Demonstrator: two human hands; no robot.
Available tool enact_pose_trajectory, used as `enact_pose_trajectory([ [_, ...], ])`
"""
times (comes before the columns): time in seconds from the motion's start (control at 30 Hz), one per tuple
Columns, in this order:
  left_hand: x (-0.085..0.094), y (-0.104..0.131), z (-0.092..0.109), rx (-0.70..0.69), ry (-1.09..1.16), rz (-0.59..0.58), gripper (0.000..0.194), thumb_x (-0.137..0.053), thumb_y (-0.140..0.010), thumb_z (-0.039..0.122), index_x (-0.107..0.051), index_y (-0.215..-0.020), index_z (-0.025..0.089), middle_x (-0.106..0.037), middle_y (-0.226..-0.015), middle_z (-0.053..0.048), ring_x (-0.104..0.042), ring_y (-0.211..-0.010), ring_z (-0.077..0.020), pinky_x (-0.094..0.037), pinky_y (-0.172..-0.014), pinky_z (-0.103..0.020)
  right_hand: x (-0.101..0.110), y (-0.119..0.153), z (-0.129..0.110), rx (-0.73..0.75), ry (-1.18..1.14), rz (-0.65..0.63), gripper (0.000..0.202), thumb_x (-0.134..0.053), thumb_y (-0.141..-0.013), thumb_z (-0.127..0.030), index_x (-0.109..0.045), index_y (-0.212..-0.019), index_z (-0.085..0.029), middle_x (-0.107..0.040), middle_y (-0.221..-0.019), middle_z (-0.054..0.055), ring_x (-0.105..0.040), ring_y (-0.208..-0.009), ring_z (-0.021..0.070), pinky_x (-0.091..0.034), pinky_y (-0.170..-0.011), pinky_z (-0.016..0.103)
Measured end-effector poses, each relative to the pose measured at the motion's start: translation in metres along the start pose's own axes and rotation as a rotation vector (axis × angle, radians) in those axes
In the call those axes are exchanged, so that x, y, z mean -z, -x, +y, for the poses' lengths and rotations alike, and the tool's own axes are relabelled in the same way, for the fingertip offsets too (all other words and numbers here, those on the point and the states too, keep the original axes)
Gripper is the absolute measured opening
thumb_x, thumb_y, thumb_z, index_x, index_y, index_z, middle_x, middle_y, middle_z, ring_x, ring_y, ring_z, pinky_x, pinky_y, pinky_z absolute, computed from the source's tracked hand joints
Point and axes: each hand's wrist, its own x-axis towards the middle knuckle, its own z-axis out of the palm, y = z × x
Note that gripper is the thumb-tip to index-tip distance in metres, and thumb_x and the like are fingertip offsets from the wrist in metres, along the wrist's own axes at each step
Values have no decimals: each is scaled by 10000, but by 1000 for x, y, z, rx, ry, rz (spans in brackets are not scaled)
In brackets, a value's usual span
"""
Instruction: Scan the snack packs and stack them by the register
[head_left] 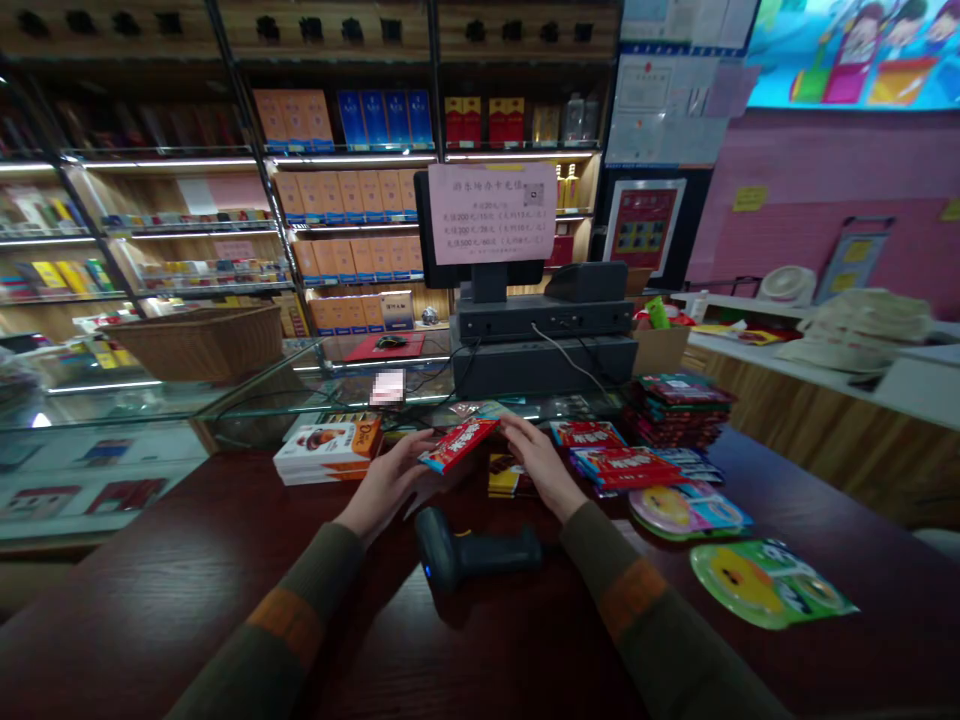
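A red packet with white lettering (pixel 459 444) is held tilted above the dark wooden counter, between my two hands. My left hand (pixel 388 482) grips its left end, and my right hand (pixel 541 464) has its fingertips on the upper right end. Below them a black handheld scanner (pixel 480 552) lies on its side with a small blue light. A yellow and brown packet (pixel 505 477) rests just left of my right hand. Stacked white and orange boxes (pixel 330 450) stand beside my left hand.
Red packets (pixel 630 467), a dark stack of packets (pixel 681 410) and green duck-print packages (pixel 765 582) lie on the right. Behind stand a register with a monitor (pixel 547 345), a wicker basket (pixel 202 345) and a glass display case (pixel 135 420).
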Motion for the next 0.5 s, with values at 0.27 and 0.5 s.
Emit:
enact_pose_trajectory([
  [0.27,9,8,-29,42,113,167,549,-558,-919,430,-463,-1396,176,-701,-1243,-119,-658,-1182,-233,-489,-1074,-464,-14,5,-12,53,41,-113,511,-645,-857,-506,-641,-1310,-270,-597,-1437,78,-506,-1373,257,-306,-1202,464],
  [0.5,11,8,-37,86,143,256,599,-572,-901,462,-455,-1398,148,-744,-1144,-113,-678,-1141,-243,-491,-1058,-448,-20,8,-12,41,-24,-183,557,-668,-845,-540,-627,-1338,-284,-575,-1462,64,-476,-1402,260,-306,-1210,454],
])
